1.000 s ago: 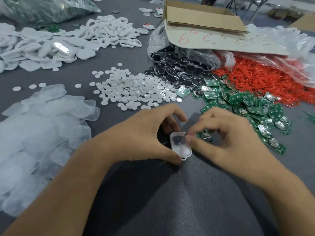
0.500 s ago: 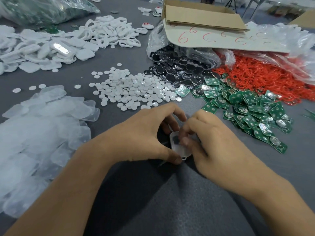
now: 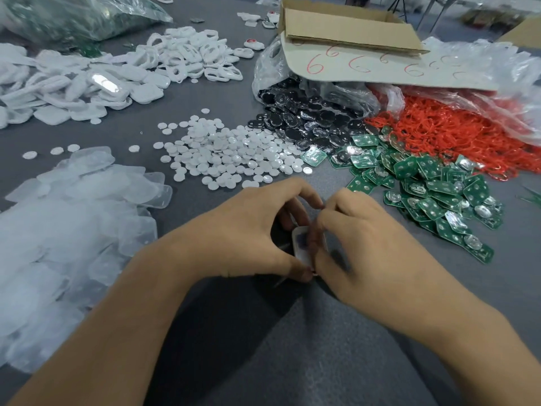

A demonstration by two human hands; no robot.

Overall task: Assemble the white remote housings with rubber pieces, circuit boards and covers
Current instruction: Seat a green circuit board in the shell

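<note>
A small white remote housing (image 3: 301,247) lies on the grey table between my hands, mostly hidden by fingers. My left hand (image 3: 243,230) grips it from the left, thumb at its near end and fingers curled over its far end. My right hand (image 3: 357,241) pinches its right side, fingers pressing into the dark opening on top. Green circuit boards (image 3: 433,194) lie in a heap to the right. White round rubber pieces (image 3: 231,156) are spread just beyond my hands. Translucent covers (image 3: 67,230) are piled at the left.
White housings (image 3: 87,80) fill the far left. Black and silver discs (image 3: 307,121) spill from a plastic bag, with red loops (image 3: 453,136) beside them. A cardboard box (image 3: 345,24) stands at the back, and a bag of green parts (image 3: 73,16) lies far left.
My right hand has slid left and closed in over the housing, now covering most of its top. My left hand has kept its hold in place.
</note>
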